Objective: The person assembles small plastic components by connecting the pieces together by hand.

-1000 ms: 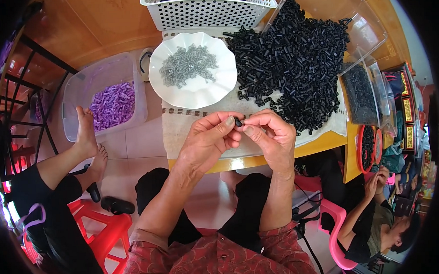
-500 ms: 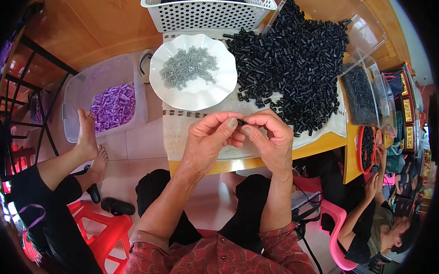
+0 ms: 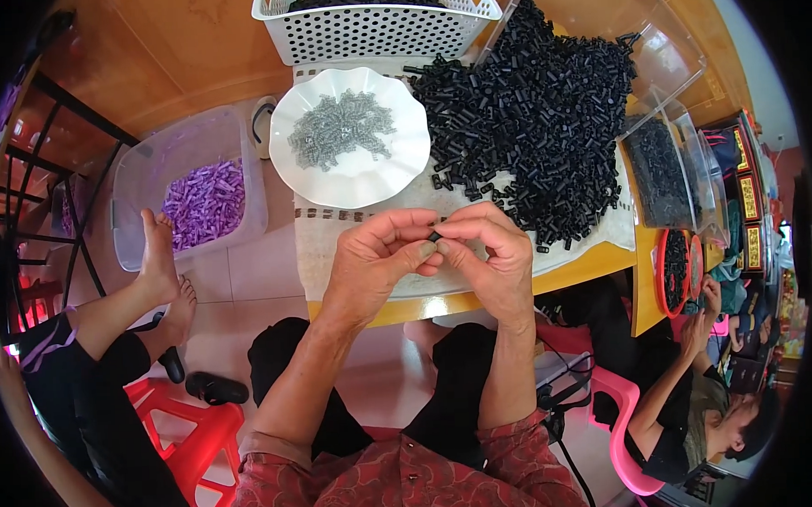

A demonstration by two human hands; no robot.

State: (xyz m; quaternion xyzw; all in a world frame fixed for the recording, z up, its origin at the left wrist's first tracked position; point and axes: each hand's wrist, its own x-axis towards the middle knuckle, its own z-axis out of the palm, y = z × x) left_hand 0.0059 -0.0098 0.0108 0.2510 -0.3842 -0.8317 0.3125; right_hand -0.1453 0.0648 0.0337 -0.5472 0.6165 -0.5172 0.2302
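Observation:
My left hand (image 3: 371, 265) and my right hand (image 3: 493, 261) meet fingertip to fingertip above the table's near edge. Both pinch one small black tube-like piece (image 3: 435, 236), mostly covered by thumbs and fingers. Just beyond the hands, a white wavy-rimmed plate (image 3: 354, 186) holds a heap of small clear pieces (image 3: 335, 131). To the right of the plate spreads a large pile of short black tubes (image 3: 526, 106), lying on a pale cloth (image 3: 325, 247).
A white perforated basket (image 3: 372, 36) with black pieces stands at the back. Clear bins (image 3: 667, 177) and a red tray (image 3: 665, 285) sit at right. Left are a tub (image 3: 131, 196) of purple pieces, a red stool (image 3: 184, 431) and a person's bare feet (image 3: 160, 253). Another person (image 3: 697, 404) sits right.
The thumbs and fingertips have shifted slightly around the small black piece, which now shows a little more. The person at left has moved an arm into view; the whole view has shifted slightly.

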